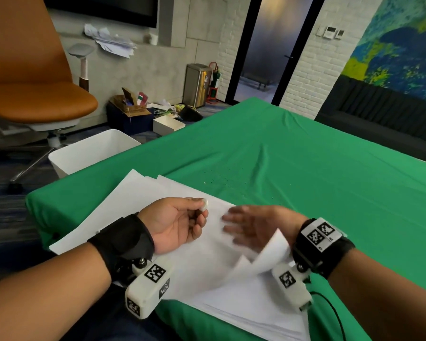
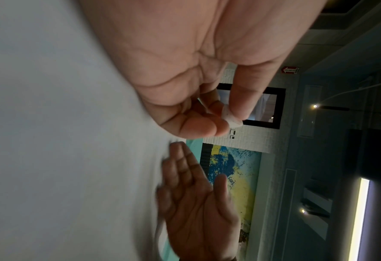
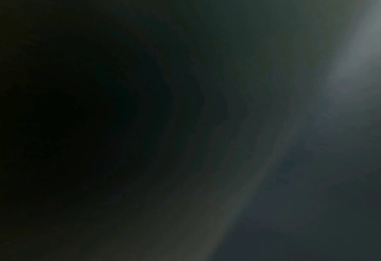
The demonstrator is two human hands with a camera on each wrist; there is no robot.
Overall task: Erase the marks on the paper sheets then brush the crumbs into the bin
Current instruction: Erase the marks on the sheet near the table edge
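Head view: left hand (image 1: pixel 175 223) pinches small white eraser (image 1: pixel 204 205); right hand (image 1: pixel 253 226) flat, empty, blurred over loose white paper sheets (image 1: pixel 138 200). Risk: sweep scatters pale crumbs (image 1: pixel 221 179) across green-clothed surface (image 1: pixel 305 168), missing white plastic bin (image 1: pixel 84 153) beyond left edge.

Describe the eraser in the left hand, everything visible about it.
The eraser is a small white piece, rounded and worn, looking soft and rubbery. Only its end shows; the rest is hidden between the thumb and fingertips of the left hand, which pinches it, palm turned up. It is held just above the paper sheets and does not appear to touch them. The left wrist view shows it with slightly greyed, smudged edges.
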